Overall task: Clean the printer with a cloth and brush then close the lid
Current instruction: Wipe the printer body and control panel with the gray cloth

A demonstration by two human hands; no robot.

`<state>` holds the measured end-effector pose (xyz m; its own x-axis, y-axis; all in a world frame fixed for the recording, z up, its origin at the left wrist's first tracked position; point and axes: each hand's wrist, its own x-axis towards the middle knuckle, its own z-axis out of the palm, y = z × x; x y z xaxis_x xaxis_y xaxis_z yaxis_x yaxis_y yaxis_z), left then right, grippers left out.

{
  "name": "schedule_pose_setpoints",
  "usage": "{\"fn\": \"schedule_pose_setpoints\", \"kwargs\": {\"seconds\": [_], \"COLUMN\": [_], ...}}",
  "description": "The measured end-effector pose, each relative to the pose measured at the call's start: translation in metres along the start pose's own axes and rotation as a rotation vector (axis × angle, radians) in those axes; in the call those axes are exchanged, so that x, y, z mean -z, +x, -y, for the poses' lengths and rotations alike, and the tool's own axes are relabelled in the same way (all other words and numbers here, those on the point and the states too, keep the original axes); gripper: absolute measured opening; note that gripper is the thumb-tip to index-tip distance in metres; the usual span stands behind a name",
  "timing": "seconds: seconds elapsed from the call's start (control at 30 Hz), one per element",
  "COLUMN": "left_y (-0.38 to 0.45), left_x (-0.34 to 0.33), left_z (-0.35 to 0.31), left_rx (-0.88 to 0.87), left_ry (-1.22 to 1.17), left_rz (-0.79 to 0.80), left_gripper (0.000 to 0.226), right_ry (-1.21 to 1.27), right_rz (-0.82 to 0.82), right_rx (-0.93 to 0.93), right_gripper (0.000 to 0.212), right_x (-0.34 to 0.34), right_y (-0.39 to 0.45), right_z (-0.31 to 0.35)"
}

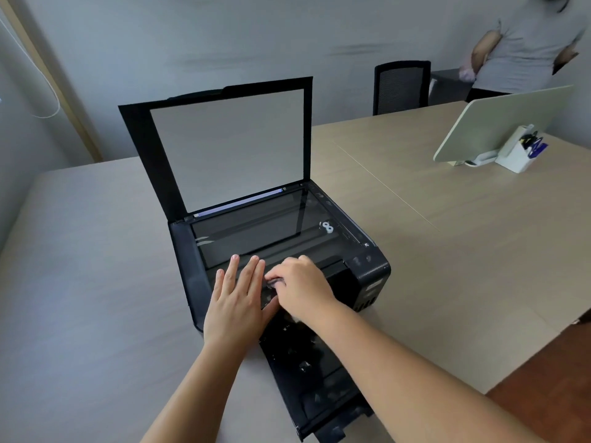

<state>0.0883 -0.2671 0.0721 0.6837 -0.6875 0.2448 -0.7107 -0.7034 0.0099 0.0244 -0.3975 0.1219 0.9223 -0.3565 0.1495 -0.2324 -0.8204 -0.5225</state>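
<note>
A black printer (374,276) stands on the table with its scanner lid (224,148) raised upright behind the glass (256,231). My left hand (236,298) lies flat with straight fingers on the printer's front edge, fingertips reaching the glass. Right beside it, my right hand (303,286) has its fingers curled and pinches a small dark object (273,282) against the front panel; most of that object is hidden. The printer's black output tray (319,378) sticks out toward me, under my right forearm. No cloth is visible.
A small white item (327,227) lies at the glass's right edge. The beige table (96,282) ends at the right over brown floor (550,372). Far right stand a white panel (499,123) and pen holder (519,155). Behind are an office chair (401,86) and a person (527,43).
</note>
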Motion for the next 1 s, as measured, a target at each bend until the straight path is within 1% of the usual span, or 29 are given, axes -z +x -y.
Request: {"fn": "schedule_pose_setpoints", "kwargs": {"seconds": [0.03, 0.1, 0.17, 0.23, 0.27, 0.3, 0.37, 0.4, 0.43, 0.57, 0.63, 0.67, 0.7, 0.77, 0.8, 0.83, 0.87, 0.93, 1.0], "left_y": [-0.001, -0.001, 0.0, 0.003, 0.006, 0.009, 0.016, 0.019, 0.021, 0.026, 0.028, 0.028, 0.029, 0.03, 0.031, 0.032, 0.035, 0.039, 0.041], "left_x": [0.0, 0.0, 0.001, 0.003, 0.004, 0.005, 0.005, 0.004, 0.002, -0.003, -0.004, -0.004, -0.004, -0.006, -0.006, -0.006, -0.005, -0.003, -0.002], "left_z": [0.0, -0.001, -0.004, -0.011, -0.017, -0.024, -0.037, -0.04, -0.042, -0.039, -0.038, -0.038, -0.038, -0.04, -0.042, -0.043, -0.045, -0.047, -0.047], "left_rx": [0.009, 0.033, 0.055, 0.06, 0.05, 0.03, -0.014, -0.029, -0.039, -0.069, -0.067, -0.064, -0.06, -0.059, -0.064, -0.067, -0.069, -0.073, -0.066], "left_ry": [0.001, -0.001, -0.008, -0.019, -0.021, -0.016, 0.001, 0.009, 0.018, 0.045, 0.042, 0.04, 0.037, 0.039, 0.043, 0.044, 0.042, 0.038, 0.033], "left_rz": [-0.004, -0.019, -0.023, -0.009, -0.001, 0.009, 0.032, 0.04, 0.041, 0.032, 0.028, 0.029, 0.031, 0.029, 0.025, 0.022, 0.02, 0.014, 0.013], "left_gripper": [0.078, 0.081, 0.081, 0.08, 0.08, 0.079, 0.078, 0.078, 0.078, 0.081, 0.082, 0.081, 0.081, 0.08, 0.08, 0.079, 0.079, 0.078, 0.077], "right_ry": [0.078, 0.168, 0.131, 0.072, 0.075, 0.079, 0.052, 0.039, 0.047, 0.015, 0.011, 0.016, 0.019, 0.015, 0.012, 0.006, 0.0, -0.019, -0.037], "right_rz": [-0.048, -0.241, -0.434, -0.522, -0.508, -0.462, -0.374, -0.367, -0.377, -0.372, -0.395, -0.406, -0.403, -0.346, -0.318, -0.305, -0.303, -0.314, -0.355], "right_rx": [-0.042, -0.145, -0.301, -0.429, -0.454, -0.429, -0.272, -0.209, -0.185, -0.288, -0.342, -0.333, -0.282, -0.126, -0.071, -0.057, -0.087, -0.229, -0.311], "right_gripper": [0.025, 0.021, 0.021, 0.025, 0.026, 0.024, 0.02, 0.02, 0.02, 0.018, 0.018, 0.019, 0.019, 0.02, 0.02, 0.019, 0.019, 0.019, 0.02], "right_x": [0.012, 0.046, 0.081, 0.093, 0.087, 0.074, 0.041, 0.03, 0.029, 0.059, 0.063, 0.059, 0.051, 0.033, 0.03, 0.031, 0.036, 0.053, 0.063], "right_y": [-0.002, -0.007, -0.015, -0.021, -0.023, -0.025, -0.033, -0.035, -0.033, -0.013, -0.016, -0.021, -0.026, -0.034, -0.032, -0.024, -0.014, -0.003, -0.003], "right_z": [-0.008, -0.036, -0.075, -0.11, -0.12, -0.124, -0.122, -0.122, -0.124, -0.15, -0.159, -0.156, -0.15, -0.131, -0.126, -0.125, -0.129, -0.144, -0.158]}}
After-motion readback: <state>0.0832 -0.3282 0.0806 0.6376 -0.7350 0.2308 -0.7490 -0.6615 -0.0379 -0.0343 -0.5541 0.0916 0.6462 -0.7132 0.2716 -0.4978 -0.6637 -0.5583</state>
